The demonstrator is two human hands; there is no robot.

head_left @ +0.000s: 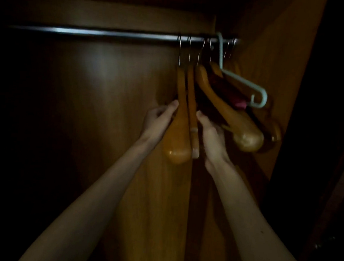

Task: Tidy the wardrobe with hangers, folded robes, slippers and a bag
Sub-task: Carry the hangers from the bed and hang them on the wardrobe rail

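Several wooden hangers hang bunched at the right end of a metal rail (96, 32) inside a dark wardrobe. My left hand (159, 119) grips the leftmost wooden hanger (178, 135) from its left side, thumb against the wood. My right hand (210, 133) holds the thin wooden hanger (192, 111) beside it, fingers curled behind it. Further right hang a thick wooden hanger (238, 127) and a pale blue plastic hanger (244, 82). No robes, slippers or bag are in view.
The wooden back panel (97, 94) of the wardrobe fills the left, with the rail bare along that stretch. The wardrobe's right side wall (277, 56) stands close behind the hangers. Everything beyond it on the right is dark.
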